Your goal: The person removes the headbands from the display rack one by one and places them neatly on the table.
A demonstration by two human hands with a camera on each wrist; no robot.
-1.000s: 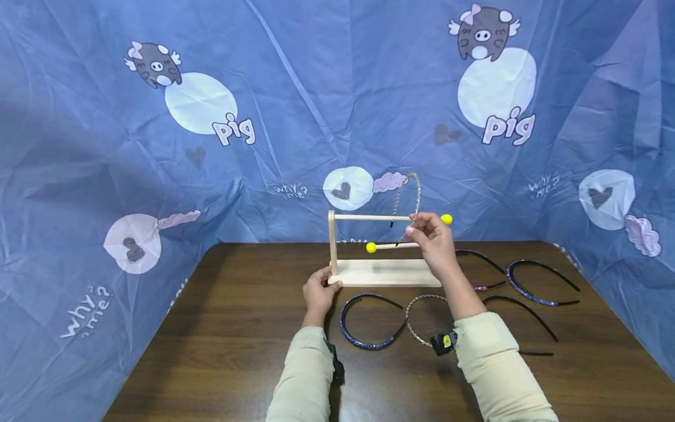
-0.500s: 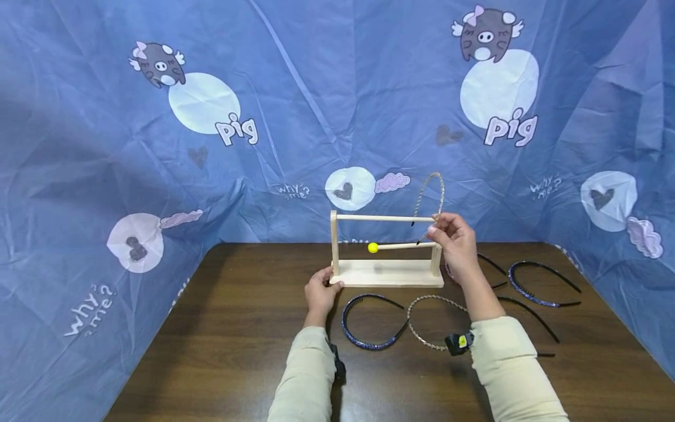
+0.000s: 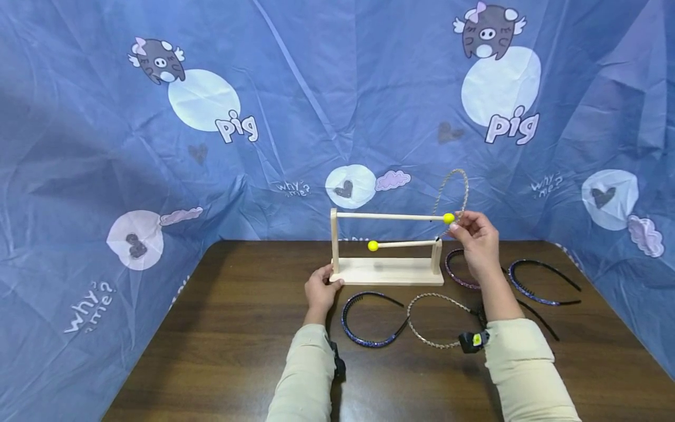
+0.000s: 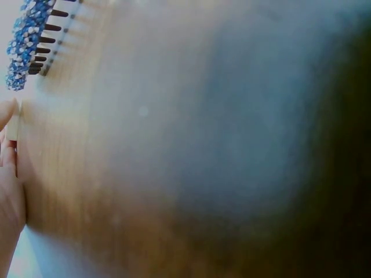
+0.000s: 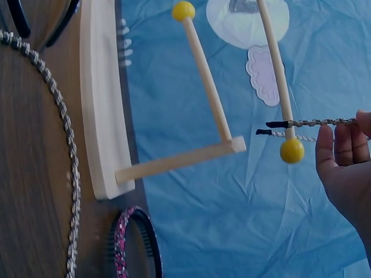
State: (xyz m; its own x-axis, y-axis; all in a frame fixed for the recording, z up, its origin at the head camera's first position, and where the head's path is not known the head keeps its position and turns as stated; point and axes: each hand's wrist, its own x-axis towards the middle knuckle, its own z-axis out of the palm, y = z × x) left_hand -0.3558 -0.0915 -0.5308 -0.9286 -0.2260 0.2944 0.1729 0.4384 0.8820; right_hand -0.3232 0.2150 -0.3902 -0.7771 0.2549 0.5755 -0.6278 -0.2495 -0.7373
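Observation:
My right hand pinches a thin braided gold headband near one end, its arch pointing up. The headband stands at the yellow ball on the tip of the wooden rack's upper rod. In the right wrist view its black tips lie beside that rod, just short of the ball. My left hand holds the left end of the rack's pale base, thumb at the front edge. A lower rod with its own yellow ball runs from the short right post.
A blue glittery headband and a second braided headband lie before the rack. At the right are a pink glittery headband, another blue one and a black-ended one partly hidden by my arm. A blue cloth backdrop hangs behind.
My right hand has moved right along the upper rod with the braided headband, from short of the ball to the rod's ball end. The left hand stays on the base.

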